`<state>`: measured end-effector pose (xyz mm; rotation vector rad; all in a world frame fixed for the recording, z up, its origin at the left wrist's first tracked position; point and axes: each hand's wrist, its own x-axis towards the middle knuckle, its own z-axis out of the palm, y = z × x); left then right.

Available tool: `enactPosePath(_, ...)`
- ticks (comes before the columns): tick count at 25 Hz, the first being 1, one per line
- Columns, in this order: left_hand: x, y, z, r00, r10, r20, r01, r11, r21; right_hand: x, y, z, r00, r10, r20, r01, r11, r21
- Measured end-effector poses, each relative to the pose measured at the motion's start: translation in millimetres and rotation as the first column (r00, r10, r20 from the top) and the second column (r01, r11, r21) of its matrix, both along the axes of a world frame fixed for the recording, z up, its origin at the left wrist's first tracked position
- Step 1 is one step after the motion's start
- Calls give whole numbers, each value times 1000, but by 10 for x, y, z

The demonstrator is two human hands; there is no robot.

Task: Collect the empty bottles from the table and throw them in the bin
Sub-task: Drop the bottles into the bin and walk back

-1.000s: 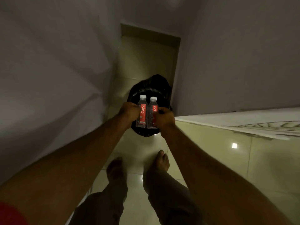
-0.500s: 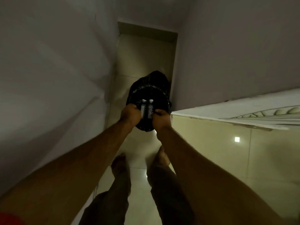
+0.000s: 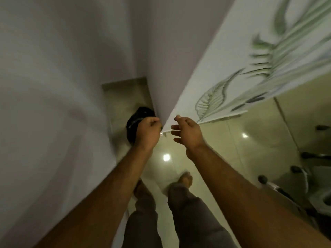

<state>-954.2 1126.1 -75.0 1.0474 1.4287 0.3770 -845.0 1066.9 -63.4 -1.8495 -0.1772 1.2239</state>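
The black-bagged bin (image 3: 134, 120) stands on the floor in a narrow gap between two walls, mostly hidden behind my left hand. My left hand (image 3: 147, 131) is curled into a loose fist in front of the bin, and nothing shows in it. My right hand (image 3: 187, 132) is to the right of it, fingers spread and empty, in front of the table's corner. No bottles are in sight; the inside of the bin is hidden.
A table with a white leaf-print cloth (image 3: 250, 68) runs from its corner near my hands up to the right. The glossy tiled floor (image 3: 223, 158) reflects ceiling lights. Chair legs (image 3: 304, 172) stand at the right edge. My bare feet (image 3: 185, 178) are below.
Both bottles have left my hands since half a second ago, when I held them over the bin. My right hand has opened, and the view has swung right toward the table.
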Motion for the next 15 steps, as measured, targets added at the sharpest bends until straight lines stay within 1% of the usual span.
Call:
enactPosePath(2,340,-132,559,999,-51,12,50,998,28,305,-235,541,996,-85,37,84,995,48)
enactPosePath(4,827,-416,1142,983,-159,92,152,985,83,772,-702,1143,973,-207,102,196,975,103)
enactPosePath(7,1531,-870,1754,920,-325,221,298,943,147,1431,-1399,1711,918,-353,181,319,928,192)
enactPosePath(10,2350,-1392,2184,828,-482,287,434,875,216,2054,-2137,2040,845,-486,221,425,863,272)
enactPosePath(13,3243,-2018,2458,730,-591,343,554,806,210,2757,-2893,2186,761,-609,223,530,782,327)
enactPosePath(15,3688,-2259,2519,706,-625,333,588,779,218,3144,-3206,2218,720,-659,216,576,742,343)
